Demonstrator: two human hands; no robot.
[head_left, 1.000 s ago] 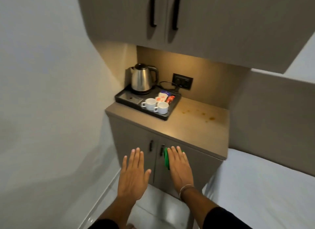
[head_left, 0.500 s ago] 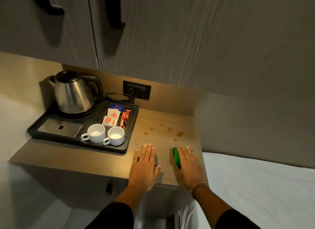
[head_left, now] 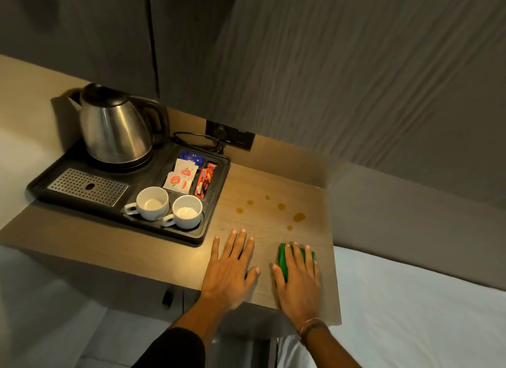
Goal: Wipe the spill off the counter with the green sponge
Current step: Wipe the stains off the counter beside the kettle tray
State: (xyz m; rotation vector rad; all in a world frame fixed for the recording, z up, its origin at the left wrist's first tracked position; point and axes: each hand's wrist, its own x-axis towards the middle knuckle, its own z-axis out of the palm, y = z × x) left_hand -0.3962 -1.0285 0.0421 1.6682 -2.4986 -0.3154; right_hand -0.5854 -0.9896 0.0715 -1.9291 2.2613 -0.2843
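Several small brown drops of spill (head_left: 298, 217) dot the wooden counter (head_left: 262, 181) to the right of the tray. Just in front of them, my right hand (head_left: 298, 280) lies palm down on the green sponge (head_left: 282, 258), which shows under the fingers and beside the thumb. My left hand (head_left: 230, 269) rests flat on the counter to its left, fingers spread, holding nothing.
A black tray (head_left: 213, 222) on the counter's left holds a steel kettle (head_left: 115, 126), two white cups (head_left: 153, 203), sachets and a drip grid. A wall socket (head_left: 232, 137) with a cable is behind. Cabinet doors hang overhead. A white bed (head_left: 424, 307) borders the counter's right edge.
The view has closed in on the counter. Both hands moved from in front of the lower cabinet doors up onto the counter top, the right one with the sponge under it.
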